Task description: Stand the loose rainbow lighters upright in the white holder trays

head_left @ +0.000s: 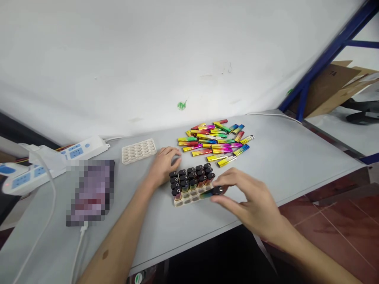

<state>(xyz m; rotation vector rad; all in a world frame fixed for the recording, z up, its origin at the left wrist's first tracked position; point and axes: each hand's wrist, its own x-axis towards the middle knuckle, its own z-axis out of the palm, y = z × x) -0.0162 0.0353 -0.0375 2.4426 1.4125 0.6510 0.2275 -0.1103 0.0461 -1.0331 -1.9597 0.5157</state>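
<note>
A beige tray (187,201) with oval slots stands on the table in front of me. Several black-topped lighters (193,183) stand upright in its back and left slots, while some front slots are bare. My right hand (247,193) pinches another lighter (217,191) between thumb and fingers, tilted over the tray's front right part. Resting on the table at the tray's back left corner, my left hand (165,163) has its thumb apart from lightly bent fingers, and I see nothing in it. Behind the tray lies a loose pile of shiny, many-coloured lighter-shaped pieces (217,141).
A second beige tray (139,151) lies at the back left. Further left are a pixelated phone-like device (91,193) with a white cable (78,248) and a power strip (77,152). A white wall (148,71) bounds the back; cardboard (334,85) stands beyond a blue frame (316,59).
</note>
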